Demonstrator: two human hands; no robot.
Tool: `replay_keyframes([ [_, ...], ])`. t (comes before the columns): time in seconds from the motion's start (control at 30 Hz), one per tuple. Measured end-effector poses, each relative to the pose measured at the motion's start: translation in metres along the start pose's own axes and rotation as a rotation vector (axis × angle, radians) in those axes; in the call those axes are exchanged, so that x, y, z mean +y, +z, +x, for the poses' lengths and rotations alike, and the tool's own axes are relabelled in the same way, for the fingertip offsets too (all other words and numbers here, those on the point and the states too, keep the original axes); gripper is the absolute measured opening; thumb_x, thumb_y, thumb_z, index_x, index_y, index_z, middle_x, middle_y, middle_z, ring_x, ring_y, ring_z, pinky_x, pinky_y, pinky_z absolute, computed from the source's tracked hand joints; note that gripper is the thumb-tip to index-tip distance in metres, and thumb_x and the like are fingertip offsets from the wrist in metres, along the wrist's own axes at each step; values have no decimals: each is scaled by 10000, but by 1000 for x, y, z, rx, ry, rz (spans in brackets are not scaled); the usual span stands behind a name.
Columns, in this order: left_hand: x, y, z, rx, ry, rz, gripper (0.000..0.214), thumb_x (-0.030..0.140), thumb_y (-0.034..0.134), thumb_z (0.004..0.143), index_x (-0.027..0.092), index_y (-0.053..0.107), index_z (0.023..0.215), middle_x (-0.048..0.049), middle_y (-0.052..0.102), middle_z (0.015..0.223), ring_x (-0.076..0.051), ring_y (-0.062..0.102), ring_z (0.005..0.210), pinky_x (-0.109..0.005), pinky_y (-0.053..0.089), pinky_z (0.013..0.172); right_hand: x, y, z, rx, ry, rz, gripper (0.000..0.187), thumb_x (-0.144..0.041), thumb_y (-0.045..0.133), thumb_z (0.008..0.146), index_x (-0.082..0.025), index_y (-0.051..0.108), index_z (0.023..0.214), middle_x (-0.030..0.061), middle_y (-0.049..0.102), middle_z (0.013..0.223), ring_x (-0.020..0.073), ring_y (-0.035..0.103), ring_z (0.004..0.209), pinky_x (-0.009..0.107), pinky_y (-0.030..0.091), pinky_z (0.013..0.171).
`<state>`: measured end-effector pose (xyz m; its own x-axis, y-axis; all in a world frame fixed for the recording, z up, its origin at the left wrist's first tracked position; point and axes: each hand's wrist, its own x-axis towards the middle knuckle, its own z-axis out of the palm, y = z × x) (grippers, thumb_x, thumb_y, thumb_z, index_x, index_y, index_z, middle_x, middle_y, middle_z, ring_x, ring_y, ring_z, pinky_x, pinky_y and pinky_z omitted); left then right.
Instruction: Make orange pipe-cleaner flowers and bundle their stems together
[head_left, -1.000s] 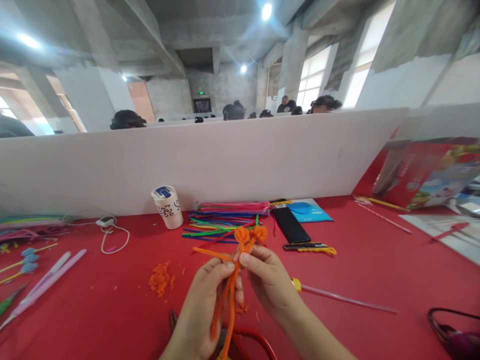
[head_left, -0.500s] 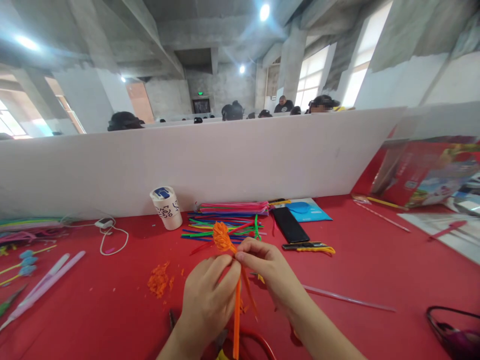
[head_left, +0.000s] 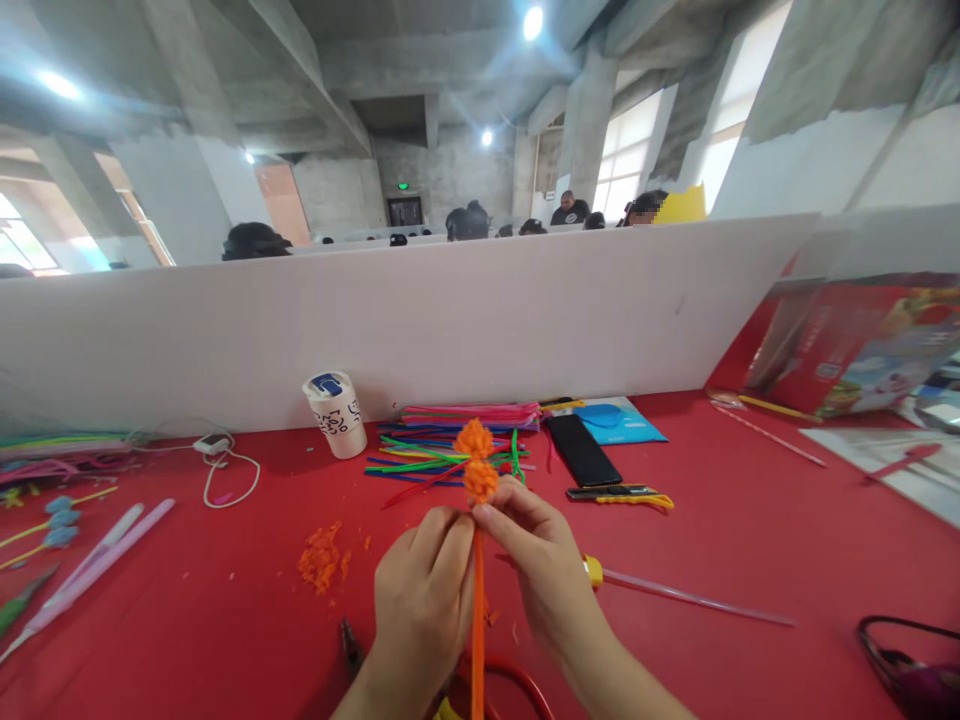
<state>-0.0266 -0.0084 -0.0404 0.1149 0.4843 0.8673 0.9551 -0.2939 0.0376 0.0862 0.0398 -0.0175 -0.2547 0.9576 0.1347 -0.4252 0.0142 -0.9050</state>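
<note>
In the middle of the head view, my left hand [head_left: 421, 590] and my right hand [head_left: 541, 555] meet with fingertips pinched together. Between them they grip an orange pipe cleaner [head_left: 478, 630], whose long strip hangs down toward the bottom edge. Just above the fingertips sit two fuzzy orange balls [head_left: 481, 482], one over the other. My fingers hide where the strip joins the balls. A pile of orange fuzz clippings [head_left: 321, 560] lies left of my left hand. Below my hands, partly covered, are red handles [head_left: 529, 690] and a dark metal tool tip [head_left: 350, 645].
Behind my hands lies a bundle of coloured pipe cleaners [head_left: 420, 440]. A white patterned cup [head_left: 335, 415], a black phone [head_left: 583, 450] and a utility knife [head_left: 615, 493] rest nearby. A glue stick [head_left: 697, 597] is at right. A white partition [head_left: 480, 320] closes the table's back.
The orange piece has turned upright, so two stacked balls now show where one leaning clump did. Only one hanging strip is visible now. Both hands stay close together.
</note>
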Motion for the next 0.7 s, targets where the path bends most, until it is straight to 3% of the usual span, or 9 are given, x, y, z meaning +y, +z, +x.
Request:
replay_keyframes([
  [0.1, -1, 0, 5, 34, 48, 10, 194, 88, 472, 842, 160, 531, 1012, -98, 671, 812, -181, 635, 664, -267, 479, 584, 3, -1, 0, 36, -18, -83, 138, -305, 725, 656, -200, 642, 622, -18, 531, 674, 150, 476, 696, 272, 386, 679],
  [0.4, 9, -2, 2, -32, -116, -132, 148, 113, 486, 828, 181, 523, 954, -45, 617, 735, -153, 599, 618, -236, 473, 547, 12, 3, -9, 115, -8, -38, 192, -342, 734, 647, -188, 626, 610, -1, 579, 680, 151, 482, 664, 277, 403, 649],
  [0.6, 14, -9, 3, -91, -103, -85, 210, 183, 473, 847, 146, 509, 1050, -126, 671, 874, -206, 651, 728, -274, 507, 587, 10, 4, -13, 100, 13, 18, 196, -349, 740, 655, -187, 631, 637, 6, 590, 719, 155, 502, 692, 283, 412, 671],
  [0.7, 16, -9, 5, -84, -97, -46, 199, 171, 480, 846, 145, 509, 1041, -117, 675, 840, -204, 652, 704, -270, 499, 572, 11, 5, -14, 113, 40, 46, 205, -350, 748, 646, -185, 628, 638, -5, 571, 699, 142, 484, 666, 266, 403, 644],
])
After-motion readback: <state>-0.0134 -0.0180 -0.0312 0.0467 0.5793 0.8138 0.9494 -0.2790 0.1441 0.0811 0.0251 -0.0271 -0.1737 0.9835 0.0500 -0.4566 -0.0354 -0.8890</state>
